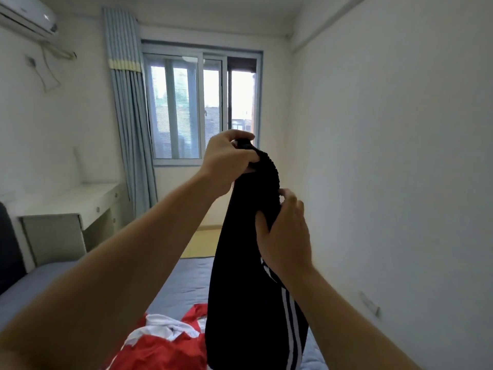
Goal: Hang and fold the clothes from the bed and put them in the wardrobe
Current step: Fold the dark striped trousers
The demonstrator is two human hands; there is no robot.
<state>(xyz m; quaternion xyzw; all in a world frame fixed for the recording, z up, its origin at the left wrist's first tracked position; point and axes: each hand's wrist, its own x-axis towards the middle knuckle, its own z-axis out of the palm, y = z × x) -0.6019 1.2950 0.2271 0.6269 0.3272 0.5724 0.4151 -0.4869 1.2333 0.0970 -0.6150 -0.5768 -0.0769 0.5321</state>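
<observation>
A black garment (240, 276) hangs in the air above the bed (184, 279), held up in front of the window (186, 108). Its top edge is a ribbed band (270, 173), and white stripes (289, 316) run down its right side. The left hand (226, 158) has its grip closed tight on the top of the band. The right hand (285, 236), lower down, has its grip clamped on a bunch of the cloth. Below, a red and white garment (160, 348) lies crumpled on the blue sheet.
</observation>
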